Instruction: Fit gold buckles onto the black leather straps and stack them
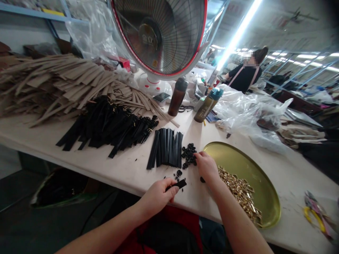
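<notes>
My left hand (165, 190) is closed on a short black strap (181, 183), pinched between thumb and fingers near the table's front edge. My right hand (206, 165) has its fingertips together at the right side of a pile of small black loops (189, 155); what they pinch is hidden. Behind the left hand, a row of flat black straps (166, 148) lies side by side. A few loose loops and black scraps (178, 173) are scattered just in front of that row. Gold metal buckles (241, 190) are heaped on an oval gold tray (254, 169), right of my right hand.
A heap of black straps with gold buckles (113, 127) lies left, before a large pile of beige strips (58, 84). A fan heater (164, 35) and two bottles (178, 98) stand behind. Clear plastic bags (246, 109) and pliers (316, 213) lie right. A co-worker (246, 72) is farther back.
</notes>
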Motion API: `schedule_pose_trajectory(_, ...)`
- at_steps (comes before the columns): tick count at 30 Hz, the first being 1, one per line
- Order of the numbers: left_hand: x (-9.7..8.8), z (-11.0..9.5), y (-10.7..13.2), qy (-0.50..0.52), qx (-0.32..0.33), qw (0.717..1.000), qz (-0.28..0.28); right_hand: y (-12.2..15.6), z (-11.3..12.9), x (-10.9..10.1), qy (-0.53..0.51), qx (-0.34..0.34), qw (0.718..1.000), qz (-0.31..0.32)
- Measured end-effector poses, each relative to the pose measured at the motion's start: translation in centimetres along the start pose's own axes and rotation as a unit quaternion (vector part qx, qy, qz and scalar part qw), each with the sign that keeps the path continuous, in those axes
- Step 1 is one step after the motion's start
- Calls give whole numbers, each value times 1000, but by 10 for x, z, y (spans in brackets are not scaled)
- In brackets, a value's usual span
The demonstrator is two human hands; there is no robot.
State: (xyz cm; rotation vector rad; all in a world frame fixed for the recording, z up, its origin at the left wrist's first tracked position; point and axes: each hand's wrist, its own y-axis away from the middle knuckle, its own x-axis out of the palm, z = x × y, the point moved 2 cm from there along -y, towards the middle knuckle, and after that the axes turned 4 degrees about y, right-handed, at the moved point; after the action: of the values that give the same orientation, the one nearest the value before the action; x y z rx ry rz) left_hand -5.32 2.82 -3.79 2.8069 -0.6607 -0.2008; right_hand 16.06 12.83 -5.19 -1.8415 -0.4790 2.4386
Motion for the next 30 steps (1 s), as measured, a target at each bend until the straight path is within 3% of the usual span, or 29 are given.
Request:
schedule_pose_trajectory(5, -5, 3, -4, 10, -3, 1000, -17, -10, -5, 6, -10, 17, 1000, 4)
schedule_pose_trajectory(7, -8, 0, -7, 8, 7, 999, -37, 2, 4, 0, -120, 73, 990, -14)
schedule_pose_trajectory(8, -9, -3, -8, 4, 20, 998, -51, 11, 11, -4, -215, 114, 970, -16)
schedule_pose_trajectory(9, -10, -6, -9, -4, 37, 997, -66, 20, 20, -7, -327, 157, 932, -9)
schedule_pose_trajectory(11, -10, -14, -9, -24, 72, 993, -95, 40, 43, -13, -521, 222, 824, 30)
schedule_pose_trajectory(13, -9, -20, -7, -48, 96, 988, -108, 58, 65, -18, -636, 257, 725, 61)
schedule_pose_trajectory(14, -7, -22, -5, -60, 102, 987, -111, 65, 74, -20, -670, 271, 688, 69)
schedule_pose_trajectory(16, -4, -23, 2, -84, 103, 985, -108, 75, 86, -22, -705, 293, 642, 75)
schedule_pose_trajectory(19, -1, -23, 14, -119, 97, 983, -98, 86, 93, -22, -715, 309, 623, 74)
schedule_pose_trajectory(26, -2, -28, 32, -196, 107, 974, -28, 109, 95, -24, -711, 288, 637, 77)
schedule_pose_trajectory(30, 2, -29, 33, -195, 101, 976, -8, 119, 94, -22, -730, 292, 606, 118)
